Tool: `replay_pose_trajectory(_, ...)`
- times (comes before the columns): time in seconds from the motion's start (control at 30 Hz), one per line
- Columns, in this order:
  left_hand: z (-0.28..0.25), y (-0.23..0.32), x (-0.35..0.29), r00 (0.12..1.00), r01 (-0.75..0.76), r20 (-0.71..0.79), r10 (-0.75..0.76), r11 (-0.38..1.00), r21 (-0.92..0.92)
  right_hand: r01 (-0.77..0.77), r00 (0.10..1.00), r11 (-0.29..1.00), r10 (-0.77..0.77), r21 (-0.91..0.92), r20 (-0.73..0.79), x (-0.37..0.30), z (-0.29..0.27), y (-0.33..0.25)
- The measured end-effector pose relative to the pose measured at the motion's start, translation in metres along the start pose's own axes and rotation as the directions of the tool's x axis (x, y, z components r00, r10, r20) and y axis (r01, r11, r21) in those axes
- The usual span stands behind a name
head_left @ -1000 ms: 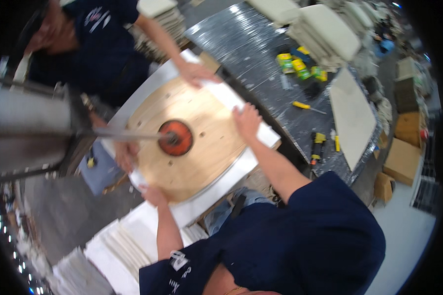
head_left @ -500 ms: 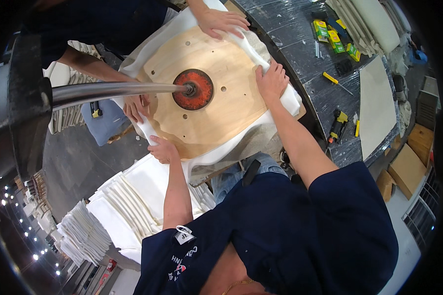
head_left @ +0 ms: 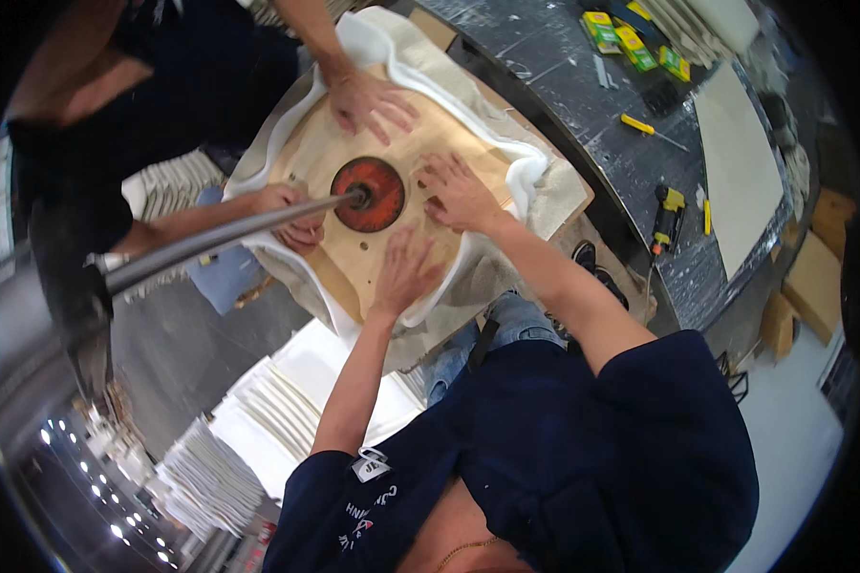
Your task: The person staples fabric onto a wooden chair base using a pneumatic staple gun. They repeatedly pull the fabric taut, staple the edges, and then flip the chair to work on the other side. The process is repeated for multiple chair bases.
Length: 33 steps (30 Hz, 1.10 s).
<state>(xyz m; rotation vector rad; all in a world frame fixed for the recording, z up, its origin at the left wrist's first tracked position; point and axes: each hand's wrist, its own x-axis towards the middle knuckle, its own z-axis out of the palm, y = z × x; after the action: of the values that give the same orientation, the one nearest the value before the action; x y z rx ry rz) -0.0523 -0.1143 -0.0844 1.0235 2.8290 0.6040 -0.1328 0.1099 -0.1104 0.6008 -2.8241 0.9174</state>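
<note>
A pale wooden panel (head_left: 454, 134) with small holes lies on white foam (head_left: 368, 43), whose edge curls up around it. Beige fabric (head_left: 562, 196) spreads out under the foam. A red round disc (head_left: 384, 191) on the end of a metal rod (head_left: 225, 229) sits against the panel's middle. My left hand (head_left: 409, 272) rests on the panel just below the disc, fingers spread. To the right of the disc, my right hand (head_left: 461, 196) lies on the wood with fingers apart. Neither hand holds anything.
A co-worker's hands (head_left: 368, 103) press on the panel's far and left sides. On the dark table (head_left: 545, 91) at right lie a yellow screwdriver (head_left: 640, 124), a yellow-and-black air tool (head_left: 669, 218) and small green-yellow boxes (head_left: 635, 48). White sheets (head_left: 282, 401) are stacked at lower left.
Both my hands have left the foam edge and moved inward onto the panel. The foam now curls up at the right. The co-worker's far hand has slid inward from the edge.
</note>
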Motion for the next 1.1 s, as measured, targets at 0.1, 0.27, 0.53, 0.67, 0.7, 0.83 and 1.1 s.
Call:
replay_pose_trajectory(0.1, 0.014, 0.007, 0.011, 0.986, -0.097, 0.131, 0.105, 0.993, -0.063, -0.046, 0.997, 0.998, 0.048, 0.033, -0.056, -0.008, 0.003, -0.006)
replay_pose_trajectory(0.27, 0.032, 0.003, 0.017, 0.989, -0.085, 0.121, 0.089, 0.996, -0.038, -0.06, 0.998, 0.996, 0.061, 0.071, -0.009, -0.006, 0.001, -0.003)
replay_pose_trajectory(0.53, 0.031, 0.016, 0.018, 0.994, -0.065, 0.081, 0.075, 0.991, -0.117, -0.112, 0.97, 0.953, 0.167, 0.281, -0.178, -0.021, -0.028, -0.01)
replay_pose_trajectory(0.67, 0.035, 0.016, 0.03, 0.993, 0.113, 0.057, -0.099, 0.938, -0.327, -0.281, 0.761, 0.832, 0.497, 0.478, -0.417, -0.095, -0.148, -0.014)
replay_pose_trajectory(0.7, 0.031, 0.021, 0.038, 0.974, 0.228, 0.068, -0.218, 0.915, -0.333, -0.362, 0.684, 0.807, 0.57, 0.466, -0.455, -0.127, -0.157, 0.01)
replay_pose_trajectory(0.83, 0.017, 0.078, 0.122, 0.826, 0.481, 0.2, -0.528, 0.471, -0.74, -0.681, 0.238, 0.378, 0.924, 0.628, -0.298, -0.288, -0.1, 0.181)
replay_pose_trajectory(1.1, 0.065, 0.184, 0.198, 0.749, 0.643, 0.217, -0.626, 0.607, -0.466, -0.974, -0.2, -0.164, 0.947, 0.155, -0.253, -0.449, -0.091, 0.382)
